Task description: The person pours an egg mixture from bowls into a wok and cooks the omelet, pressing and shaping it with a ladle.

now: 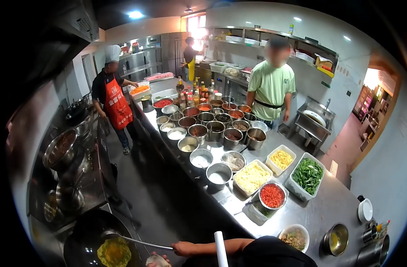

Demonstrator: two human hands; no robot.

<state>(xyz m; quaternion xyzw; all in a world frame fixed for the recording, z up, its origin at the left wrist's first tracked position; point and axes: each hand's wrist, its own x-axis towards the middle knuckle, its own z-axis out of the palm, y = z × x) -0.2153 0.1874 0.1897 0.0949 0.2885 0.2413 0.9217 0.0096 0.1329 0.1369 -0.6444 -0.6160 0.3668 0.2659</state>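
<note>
My right hand is closed around the handle of a metal ladle. The ladle's bowl rests inside a dark wok, at the upper edge of a yellow egg spread flat on the bottom. Just below, at the lower frame edge, my left hand is partly cut off. Its fingers curl around something pale, perhaps a cloth, beside the wok's right rim. A bowl of chopped food and a steel bowl with yellow liquid sit on the counter to my right.
A long steel counter carries several steel pots, a tub of green vegetables and a pot of chopped red pepper. A person in a red apron stands by the stove side; another in a green shirt stands behind the counter.
</note>
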